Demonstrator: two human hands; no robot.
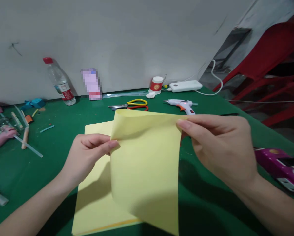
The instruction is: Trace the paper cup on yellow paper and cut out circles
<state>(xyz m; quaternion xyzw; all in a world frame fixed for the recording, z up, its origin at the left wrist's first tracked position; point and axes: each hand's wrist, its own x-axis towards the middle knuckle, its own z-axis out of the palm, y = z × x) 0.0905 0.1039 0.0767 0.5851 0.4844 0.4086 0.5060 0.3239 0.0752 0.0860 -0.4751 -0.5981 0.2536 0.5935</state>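
A sheet of yellow paper [145, 160] is held up between my two hands, its top edge curled over. My left hand [88, 154] pinches its left edge between thumb and fingers. At the upper right corner, my right hand [218, 137] is closed on the sheet in a thumb-and-finger pinch. Beneath it and to the left lies a stack of yellow paper [95, 203], partly covered by the raised sheet. Just beyond the sheet are scissors [129, 105] with one yellow and one red handle, and a white glue gun [180, 104] lies beyond my right hand.
The green table [60, 127] meets a pale wall. Along the back stand a water bottle [62, 83], a red-and-white paper cup [156, 85] and a white power strip [185, 86]. A pink glue gun [1, 137] and glue sticks lie left; a purple device [279, 167] sits right, near red chairs [272, 49].
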